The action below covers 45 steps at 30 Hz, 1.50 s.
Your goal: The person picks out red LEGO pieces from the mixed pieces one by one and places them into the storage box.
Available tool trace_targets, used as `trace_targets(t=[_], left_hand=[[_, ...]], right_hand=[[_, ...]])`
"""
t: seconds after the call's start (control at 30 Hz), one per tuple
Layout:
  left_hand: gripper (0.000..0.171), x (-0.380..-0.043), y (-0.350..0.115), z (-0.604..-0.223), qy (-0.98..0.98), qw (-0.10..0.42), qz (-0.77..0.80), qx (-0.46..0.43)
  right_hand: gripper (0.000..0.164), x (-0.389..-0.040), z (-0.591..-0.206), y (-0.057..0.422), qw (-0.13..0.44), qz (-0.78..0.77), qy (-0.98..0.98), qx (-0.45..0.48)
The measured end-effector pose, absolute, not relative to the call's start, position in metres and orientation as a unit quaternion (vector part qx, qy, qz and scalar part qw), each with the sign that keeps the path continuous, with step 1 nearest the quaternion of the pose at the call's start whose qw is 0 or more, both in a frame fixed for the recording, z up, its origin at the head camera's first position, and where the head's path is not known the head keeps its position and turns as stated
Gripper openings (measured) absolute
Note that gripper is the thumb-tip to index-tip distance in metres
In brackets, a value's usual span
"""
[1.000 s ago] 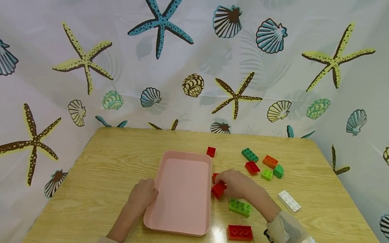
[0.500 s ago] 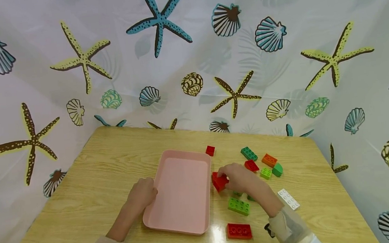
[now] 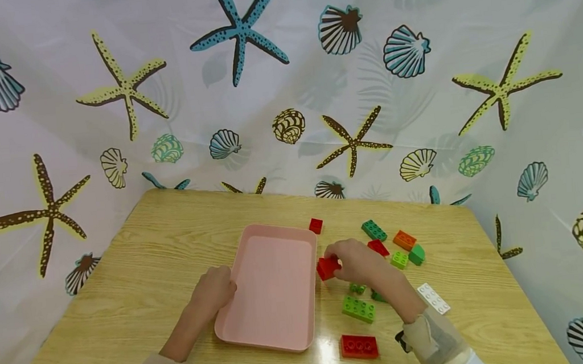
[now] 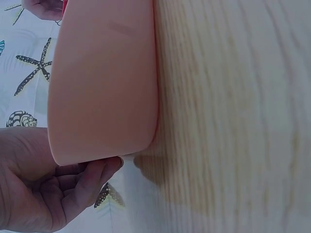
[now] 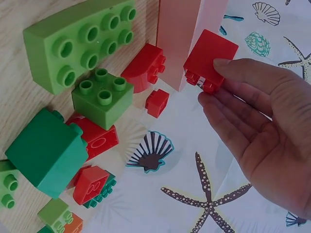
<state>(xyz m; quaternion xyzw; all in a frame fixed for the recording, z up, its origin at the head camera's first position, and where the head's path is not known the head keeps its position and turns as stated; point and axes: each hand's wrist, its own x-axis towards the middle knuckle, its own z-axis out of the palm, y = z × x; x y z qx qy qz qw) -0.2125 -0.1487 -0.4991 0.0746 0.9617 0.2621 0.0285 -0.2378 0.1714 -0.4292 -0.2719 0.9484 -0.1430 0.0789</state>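
My left hand (image 3: 214, 294) grips the left wall of a shallow pink tray (image 3: 221, 327); in the left wrist view, curled fingers (image 4: 87, 187) lie against the tray's outside. Beside the tray's right rim, my right hand (image 3: 358, 261) pinches a red toy brick (image 3: 327, 268) between thumb and fingers. The right wrist view has this brick (image 5: 212, 52) raised and tilted, its studs facing down. Below it, a curved red brick (image 5: 145, 69) lies near the tray wall. A small light-green brick (image 3: 357, 288) and a longer light-green brick (image 3: 358, 309) lie nearer the person.
A long red brick (image 3: 359, 346) lies at the front and a white brick (image 3: 433, 298) at the right. Farther back are a dark green brick (image 3: 374, 230), an orange brick (image 3: 404, 240) and a small red brick (image 3: 315, 226). A shell-patterned cloth (image 3: 270, 166) hangs behind the table.
My right hand has moved a little away from the person with the red brick, uncovering the small light-green brick. My left hand stays at the tray's left side.
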Motion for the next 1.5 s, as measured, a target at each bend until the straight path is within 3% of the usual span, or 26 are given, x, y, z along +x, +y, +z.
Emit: trace_targets(t=[1.5], left_hand=[[0.025,-0.212,-0.148,-0.497,0.959,0.036,0.271,0.068]], right_hand=[[0.019,-0.226,-0.416,0.136,0.064,-0.149,0.932,-0.325]])
